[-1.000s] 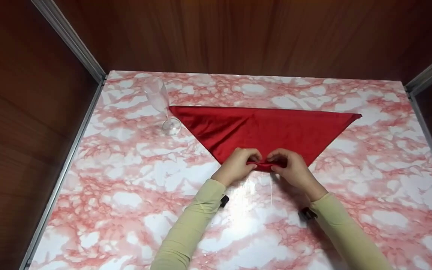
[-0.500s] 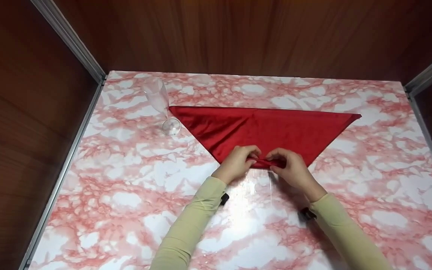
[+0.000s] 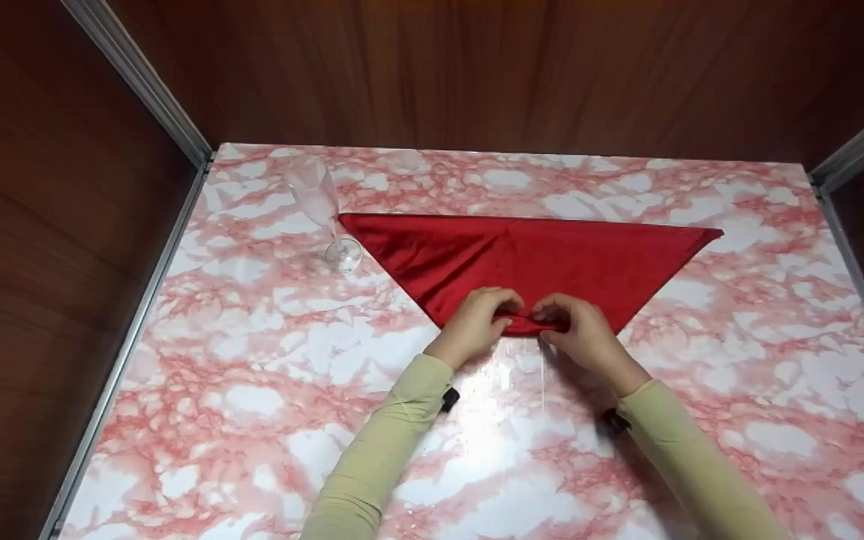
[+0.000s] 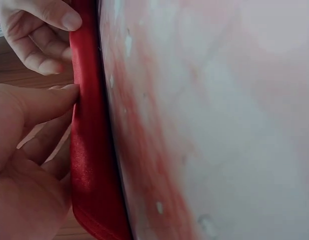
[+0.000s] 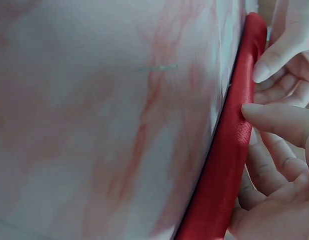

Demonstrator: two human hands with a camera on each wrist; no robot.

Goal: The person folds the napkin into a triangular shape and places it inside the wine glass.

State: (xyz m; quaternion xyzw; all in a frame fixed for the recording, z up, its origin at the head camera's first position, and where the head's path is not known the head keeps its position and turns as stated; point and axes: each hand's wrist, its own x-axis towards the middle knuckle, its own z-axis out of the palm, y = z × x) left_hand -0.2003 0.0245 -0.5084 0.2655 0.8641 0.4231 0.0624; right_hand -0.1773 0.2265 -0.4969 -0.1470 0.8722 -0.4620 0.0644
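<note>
A red satin cloth napkin (image 3: 552, 262) lies flat on the table, its long straight edge away from me and its near end rolled into a narrow fold. My left hand (image 3: 469, 326) pinches the left part of this roll between thumb and curled fingers. Close beside it, my right hand (image 3: 588, 334) pinches the right part the same way. In the left wrist view the red roll (image 4: 89, 150) runs past both thumbs. The right wrist view also shows the roll (image 5: 227, 150), with thumbs on its near side and the other fingers behind it.
A clear stemmed glass (image 3: 316, 199) is at the napkin's far left corner, its round foot (image 3: 343, 256) toward me. The table (image 3: 252, 405) has a red-and-white marbled top. Dark wood panels (image 3: 462, 75) enclose its back and sides.
The napkin's near edge has been rolled slightly away from me, with both hands' fingers shifting a little on the fold. The glass has not moved.
</note>
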